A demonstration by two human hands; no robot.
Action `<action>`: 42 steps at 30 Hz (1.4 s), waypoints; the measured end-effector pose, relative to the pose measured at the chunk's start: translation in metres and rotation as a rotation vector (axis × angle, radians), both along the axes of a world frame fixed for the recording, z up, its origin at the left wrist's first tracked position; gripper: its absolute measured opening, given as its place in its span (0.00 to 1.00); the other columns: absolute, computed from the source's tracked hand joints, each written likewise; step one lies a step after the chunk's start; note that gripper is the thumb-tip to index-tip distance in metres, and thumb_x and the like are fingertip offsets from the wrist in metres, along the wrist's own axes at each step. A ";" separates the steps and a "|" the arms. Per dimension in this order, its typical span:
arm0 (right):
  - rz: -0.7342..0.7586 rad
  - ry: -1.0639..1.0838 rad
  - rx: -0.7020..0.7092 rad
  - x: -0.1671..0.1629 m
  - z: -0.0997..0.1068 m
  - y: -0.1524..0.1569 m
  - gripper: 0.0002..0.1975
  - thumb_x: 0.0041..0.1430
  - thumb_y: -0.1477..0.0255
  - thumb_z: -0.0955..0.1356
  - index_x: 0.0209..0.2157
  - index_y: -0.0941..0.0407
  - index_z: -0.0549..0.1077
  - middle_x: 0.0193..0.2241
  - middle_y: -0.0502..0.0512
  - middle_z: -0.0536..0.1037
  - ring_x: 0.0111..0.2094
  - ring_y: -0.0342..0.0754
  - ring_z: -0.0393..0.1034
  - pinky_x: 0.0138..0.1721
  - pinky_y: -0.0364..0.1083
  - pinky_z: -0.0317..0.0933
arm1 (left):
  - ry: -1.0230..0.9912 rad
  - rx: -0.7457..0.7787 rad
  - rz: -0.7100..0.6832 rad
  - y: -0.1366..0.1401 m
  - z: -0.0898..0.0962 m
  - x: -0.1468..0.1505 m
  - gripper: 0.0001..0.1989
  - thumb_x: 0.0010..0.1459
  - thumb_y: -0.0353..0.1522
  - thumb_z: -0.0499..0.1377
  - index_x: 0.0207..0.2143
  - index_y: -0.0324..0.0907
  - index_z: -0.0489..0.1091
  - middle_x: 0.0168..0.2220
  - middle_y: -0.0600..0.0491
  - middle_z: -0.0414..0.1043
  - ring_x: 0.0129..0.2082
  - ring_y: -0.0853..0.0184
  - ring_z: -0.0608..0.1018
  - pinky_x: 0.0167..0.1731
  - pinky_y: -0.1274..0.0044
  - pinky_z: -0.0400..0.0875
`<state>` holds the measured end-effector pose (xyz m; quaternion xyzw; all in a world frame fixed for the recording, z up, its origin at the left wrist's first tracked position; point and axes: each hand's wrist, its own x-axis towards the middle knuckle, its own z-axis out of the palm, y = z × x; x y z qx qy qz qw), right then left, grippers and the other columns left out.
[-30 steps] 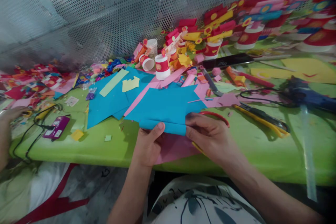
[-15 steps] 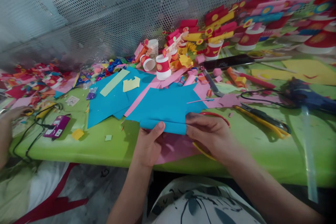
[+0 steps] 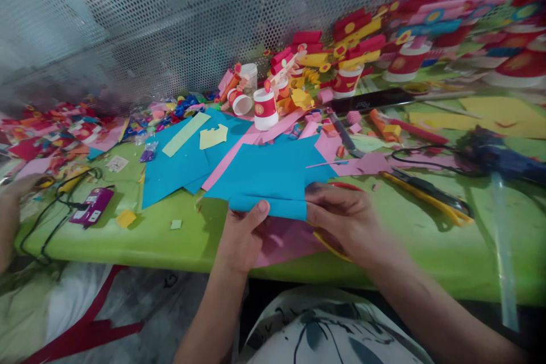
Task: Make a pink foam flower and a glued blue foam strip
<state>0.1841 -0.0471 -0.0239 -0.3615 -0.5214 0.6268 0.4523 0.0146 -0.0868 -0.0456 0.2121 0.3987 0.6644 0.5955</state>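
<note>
Between my two hands is a piece of blue paper (image 3: 268, 206), its near edge rolled over into a flat tube. My left hand (image 3: 245, 236) grips the left part of the roll, thumb on top and fingers underneath. At the roll's right end my right hand (image 3: 341, 216) pinches the paper between thumb and fingers. Larger blue sheets lie just beyond. Scissors with a red and a yellow handle (image 3: 333, 245) lie partly hidden under my right hand. A pink sheet (image 3: 290, 242) shows below the roll.
Right of my hands lie a yellow-and-black utility knife (image 3: 430, 196) and a dark blue glue gun (image 3: 490, 151) with a clear glue stick. Paper cups (image 3: 265, 109) with paper decorations stand behind. At left are a purple power strip (image 3: 92, 206) and another person's hand (image 3: 25, 185).
The blue roll and my right hand have shifted very slightly to the right. My left hand keeps the same grip, and the things on the table stay in place.
</note>
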 end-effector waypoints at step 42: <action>-0.077 -0.097 0.157 -0.003 0.005 -0.002 0.11 0.50 0.62 0.77 0.23 0.52 0.79 0.21 0.49 0.70 0.22 0.43 0.61 0.21 0.44 0.54 | 0.052 0.127 0.130 0.004 0.003 0.017 0.19 0.48 0.31 0.74 0.44 0.51 0.81 0.46 0.53 0.83 0.51 0.55 0.82 0.51 0.64 0.77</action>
